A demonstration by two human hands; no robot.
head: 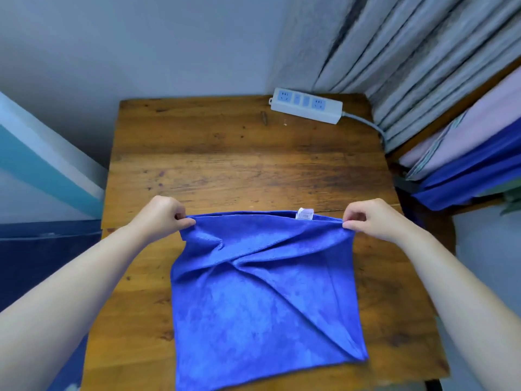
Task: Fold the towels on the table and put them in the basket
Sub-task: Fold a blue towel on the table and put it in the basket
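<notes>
blue towel (pixel 262 300) lies spread on the wooden tabletop (pixel 225 153), on the side nearest the person, with diagonal creases running across it. its far edge is lifted a little off the wood, held at both far corners. the left hand (pixel 162 214) pinches the far left corner between thumb and curled fingers; the right hand (pixel 372 218) pinches the far right corner the same way. the two hands are well apart, with the towel's far edge stretched between them. a small white label (pixel 306 213) sticks up from that far edge, nearer the right hand; its print is too small to read. the towel's near left corner is cut off by the bottom of the view, so how it lies there cannot be told.

beyond the towel, at the far right corner of the tabletop, lies a white power strip (pixel 307 105), its cable (pixel 366 124) running off the right edge and out of sight. right of the towel, past the tabletop's edge, hang grey curtain folds (pixel 408 60), and below them sits a stack of pink and blue fabric (pixel 465 162), partly cut off by the frame.
</notes>
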